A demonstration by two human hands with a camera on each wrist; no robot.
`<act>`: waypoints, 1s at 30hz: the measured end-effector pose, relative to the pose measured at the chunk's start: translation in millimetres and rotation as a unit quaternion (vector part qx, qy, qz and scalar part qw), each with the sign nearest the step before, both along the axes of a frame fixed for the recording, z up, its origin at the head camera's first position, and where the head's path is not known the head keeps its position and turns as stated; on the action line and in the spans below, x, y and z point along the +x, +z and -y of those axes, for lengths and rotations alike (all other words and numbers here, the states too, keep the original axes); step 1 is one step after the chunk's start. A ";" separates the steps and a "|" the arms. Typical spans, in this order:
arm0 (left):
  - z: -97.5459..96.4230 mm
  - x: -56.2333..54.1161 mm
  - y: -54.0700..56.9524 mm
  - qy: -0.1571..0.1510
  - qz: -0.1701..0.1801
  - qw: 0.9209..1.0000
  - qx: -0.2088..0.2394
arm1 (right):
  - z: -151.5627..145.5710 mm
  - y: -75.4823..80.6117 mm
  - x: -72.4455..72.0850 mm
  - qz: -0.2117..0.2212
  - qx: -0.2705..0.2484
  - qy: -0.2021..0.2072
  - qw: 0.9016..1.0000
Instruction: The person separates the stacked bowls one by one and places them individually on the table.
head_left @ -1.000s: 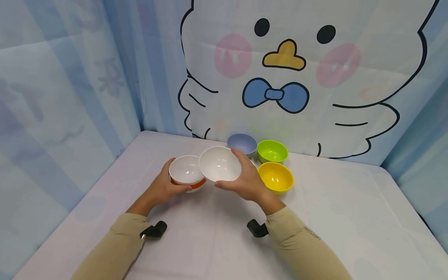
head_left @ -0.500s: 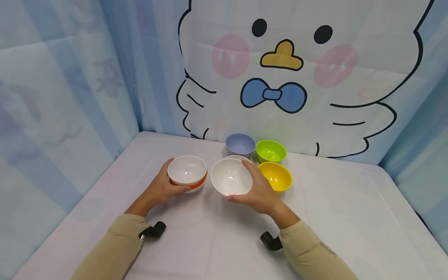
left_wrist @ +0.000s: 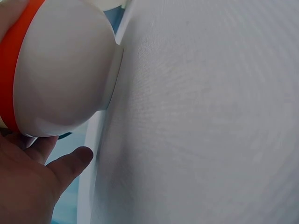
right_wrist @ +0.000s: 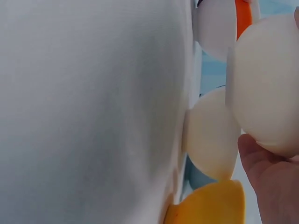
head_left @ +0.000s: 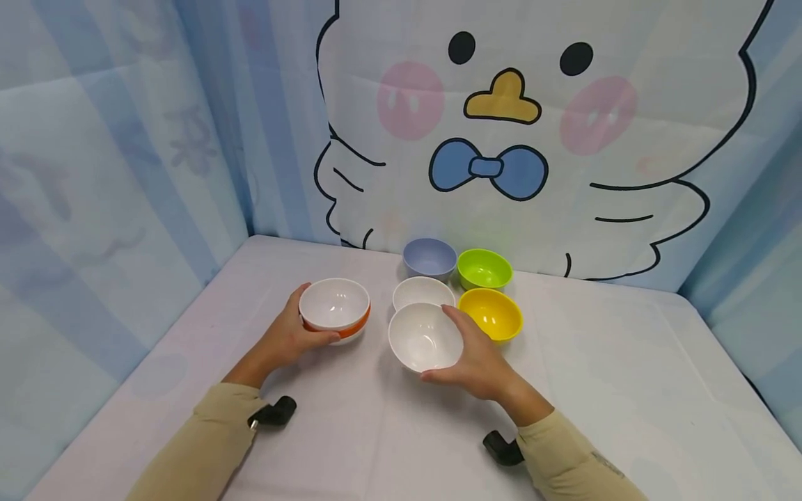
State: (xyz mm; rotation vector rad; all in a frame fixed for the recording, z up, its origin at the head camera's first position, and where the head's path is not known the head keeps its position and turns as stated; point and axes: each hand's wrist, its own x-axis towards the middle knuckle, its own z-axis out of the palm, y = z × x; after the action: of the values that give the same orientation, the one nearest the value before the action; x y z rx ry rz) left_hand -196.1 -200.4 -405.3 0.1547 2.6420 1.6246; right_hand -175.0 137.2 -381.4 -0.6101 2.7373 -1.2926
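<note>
My left hand grips a stack of bowls at its left side, thumb at the front. The stack is white on top and below, with an orange band between, also seen as a white bowl in the left wrist view. My right hand holds a white bowl by its right rim. That bowl is raised off the table, as the right wrist view shows its base apart from the cloth. Behind it a second white bowl stands upright, partly hidden.
A yellow bowl, a green bowl and a blue-purple bowl stand close together at the back of the white-clothed table. A printed curtain hangs right behind the table.
My right hand has carried the white bowl away from the left stack, rightward and nearer to me, baring the white bowl behind. The left hand keeps its grip, almost still.
</note>
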 end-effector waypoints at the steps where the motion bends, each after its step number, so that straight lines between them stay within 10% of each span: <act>1: 0.0 -0.4 0.2 0.000 0.000 1.000 -0.001 | -0.6 -0.1 0.9 0.003 0.004 0.000 1.000; 30: -1.0 0.3 1.5 0.005 0.012 1.000 -0.007 | -7.3 -10.8 6.7 0.013 0.048 0.071 0.996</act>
State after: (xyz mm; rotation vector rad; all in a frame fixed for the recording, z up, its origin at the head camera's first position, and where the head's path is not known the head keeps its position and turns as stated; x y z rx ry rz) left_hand -195.8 -199.4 -403.8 0.1222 2.6397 1.6009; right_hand -168.3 144.6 -392.2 -0.7586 2.6613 -1.1221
